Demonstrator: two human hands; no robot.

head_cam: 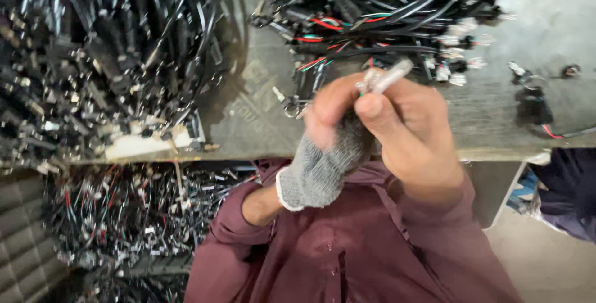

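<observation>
maroon shirt [372, 247] | right hand [410, 135] pinches connector [388, 78] | grey worktable [546, 23]

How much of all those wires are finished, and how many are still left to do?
Done: I cannot tell which heap is finished. In hand: the right hand and gloved left hand hold one small clear connector. Left, perhaps: the wire pile ahead and black pile on the table.

Both hands are smeared with motion blur, so the small pale part [388, 78] pinched at the right hand [410, 135] can't be made out. The left hand [332, 144] in its grey glove hides its fingers. The wire heap [93, 48] runs off the frame's left edge.
</observation>
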